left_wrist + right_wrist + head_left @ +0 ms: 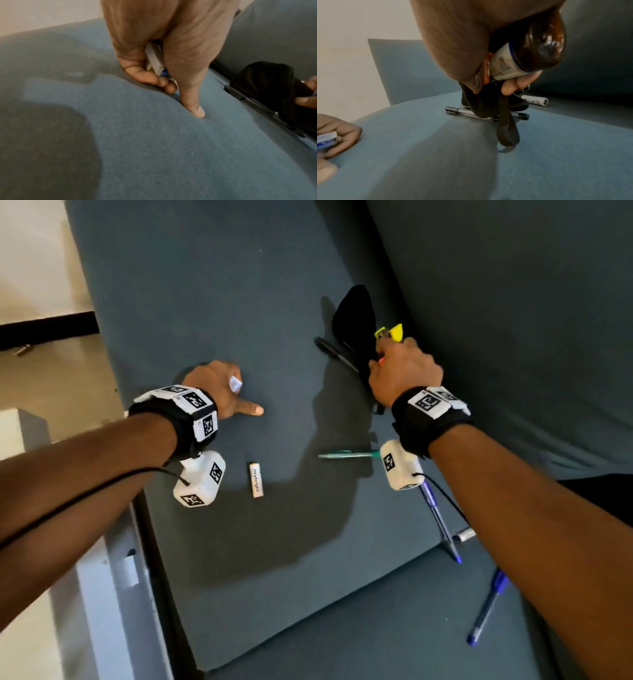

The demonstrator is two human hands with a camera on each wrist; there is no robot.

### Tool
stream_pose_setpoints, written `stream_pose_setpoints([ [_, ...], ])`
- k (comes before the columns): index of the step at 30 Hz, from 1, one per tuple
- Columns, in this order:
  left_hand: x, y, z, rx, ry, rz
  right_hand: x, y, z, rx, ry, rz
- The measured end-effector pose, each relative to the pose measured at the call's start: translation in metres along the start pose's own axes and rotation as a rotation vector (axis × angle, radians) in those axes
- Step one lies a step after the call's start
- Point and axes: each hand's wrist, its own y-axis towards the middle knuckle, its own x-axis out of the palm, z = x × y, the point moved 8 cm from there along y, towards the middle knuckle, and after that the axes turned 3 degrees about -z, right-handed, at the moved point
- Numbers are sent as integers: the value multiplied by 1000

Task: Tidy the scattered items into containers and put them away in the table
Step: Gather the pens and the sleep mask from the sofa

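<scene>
Two hands work over a blue-grey cushioned surface (239, 302) strewn with small things. The left hand (219, 386) rests low on the fabric, its fingers (154, 79) curled round a small white packet with blue print (154, 59), while the thumb sticks out straight and presses its tip into the cushion. The right hand (404, 371) has its fingers (513, 86) closed round several things at once: a brown glass bottle with a white label (539, 44), an orange-marked item pressed beside it, and the edge of a black pouch (356, 316), whose strap loop (508, 132) hangs down to the fabric. Something yellow (390, 332) pokes out above this hand in the head view; what it is cannot be told. Under the pouch lies a clear pen with a black cap (471, 113), partly covered by it. A white battery (256, 480) lies between the two wrists, and a second white cylinder (536, 100) sits just behind the pouch. A green pen (346, 454) lies near the right wrist, a blue pen (442, 522) below that forearm, and another blue pen (486, 607) nearer the cushion's front edge.
</scene>
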Motion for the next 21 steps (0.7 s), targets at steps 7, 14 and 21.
stream_pose_setpoints([
  [7,0,-3,5,-28,72,-32,-31,-32,32,119,202,155],
  [14,-1,-17,12,-39,82,-47,-54,-153,73,209,428,323],
  [21,-11,-147,9,175,16,225,23,-328,87,191,486,37],
])
